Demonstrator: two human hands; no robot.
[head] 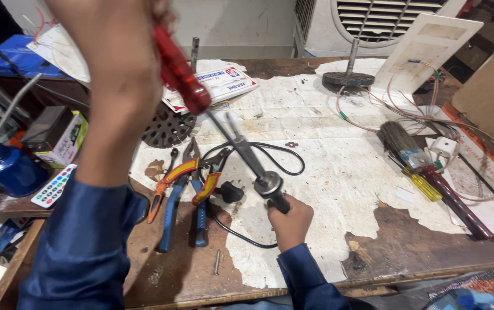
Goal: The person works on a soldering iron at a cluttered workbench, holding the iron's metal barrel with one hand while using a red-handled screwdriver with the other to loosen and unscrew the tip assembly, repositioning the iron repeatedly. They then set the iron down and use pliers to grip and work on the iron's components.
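Nearest, the right hand [290, 221] is clamped around the dark handle of a soldering iron [258, 166], tip raised over the worn table [339, 172], its black cord [270, 155] looping behind. The left hand [115, 69], raised close to the camera, grips a red-handled screwdriver [181, 72]. Pliers [184, 183] lie beside them. Farther left stands a blue oil can [3, 166]; its contents cannot be seen.

Glossy red plastic screwdriver handle [179, 72]
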